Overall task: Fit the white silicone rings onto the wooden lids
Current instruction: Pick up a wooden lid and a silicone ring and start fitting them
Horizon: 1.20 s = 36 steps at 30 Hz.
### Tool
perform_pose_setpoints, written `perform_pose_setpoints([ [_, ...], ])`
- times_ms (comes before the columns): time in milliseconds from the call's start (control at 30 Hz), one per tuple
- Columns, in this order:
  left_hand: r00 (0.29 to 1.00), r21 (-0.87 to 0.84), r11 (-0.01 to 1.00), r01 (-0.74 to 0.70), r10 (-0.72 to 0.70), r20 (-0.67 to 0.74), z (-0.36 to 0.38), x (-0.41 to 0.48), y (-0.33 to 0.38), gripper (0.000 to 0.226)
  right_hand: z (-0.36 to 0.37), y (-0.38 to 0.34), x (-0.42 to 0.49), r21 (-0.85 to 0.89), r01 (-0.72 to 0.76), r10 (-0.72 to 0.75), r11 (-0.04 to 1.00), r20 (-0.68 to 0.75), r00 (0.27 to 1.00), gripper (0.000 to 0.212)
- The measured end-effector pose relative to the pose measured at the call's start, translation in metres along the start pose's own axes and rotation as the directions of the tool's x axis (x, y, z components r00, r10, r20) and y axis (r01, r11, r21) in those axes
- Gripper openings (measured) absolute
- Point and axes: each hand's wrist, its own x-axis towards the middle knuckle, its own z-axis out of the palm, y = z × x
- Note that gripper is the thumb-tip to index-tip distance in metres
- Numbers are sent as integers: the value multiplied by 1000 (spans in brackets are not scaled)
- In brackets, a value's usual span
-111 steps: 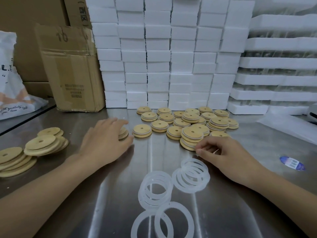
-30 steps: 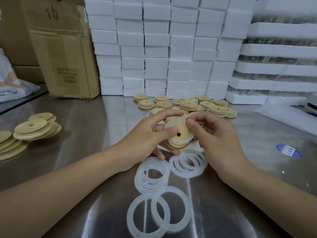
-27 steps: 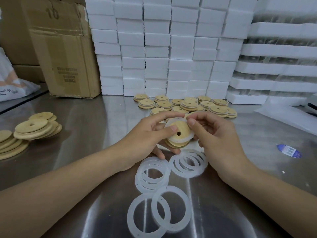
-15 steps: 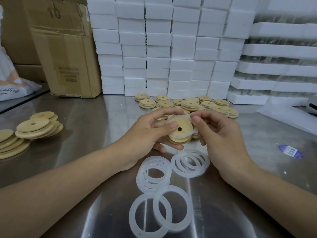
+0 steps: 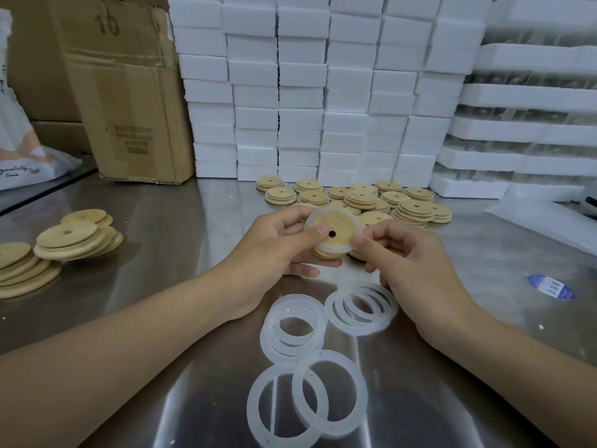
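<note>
Watching remotely, I saw the left hand and right hand both curled around one wooden lid, held up off the steel table. The left thumb pressed on its face beside the centre hole and the right thumb on its edge. A white silicone ring lay around the lid's rim; whether it was fully seated I could not tell. More loose rings lay in overlapping heaps on the reflective metal just below the hands. Behind the hands, small lids rested in short stacks, and larger wooden discs were piled at the left. A cardboard box stood at the back left, white foam blocks walled the rear, foam trays were stacked on the right, and a blue sticker lay on the steel
</note>
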Motion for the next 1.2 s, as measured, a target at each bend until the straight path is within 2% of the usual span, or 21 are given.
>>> perform_pose_setpoints([
  [333, 988, -142, 989, 34, -54, -144, 0, 0, 0, 30, 4, -7, 1, -61, 8, 1, 998, 145, 989, 13],
  [633, 996, -119, 989, 85, -87, -11, -5, 3, 2, 28, 2, -4, -4, -63, -11, 16, 998, 82, 997, 22],
  [733, 998, 17, 999, 50, -49, -28, -3, 4, -3, 42, 2, -5, -4, -59, 34, -31, 998, 54, 998, 20],
  [833, 1000, 117, 993, 7, -5, -10, -1, 5, -7, 39, 1, -7, -4, -54, 57, -55, 997, 46, 997, 14],
  [967, 998, 84, 996, -21, 25, -49, -1, 4, -7, 33, 2, -6, -5, -81, 42, -38, 996, 48, 998, 8],
  [1200, 989, 38, 999, -34, 39, -141, 3, 0, -3, 27, 2, -4, -3, -110, 43, -34, 993, 79, 996, 12],
])
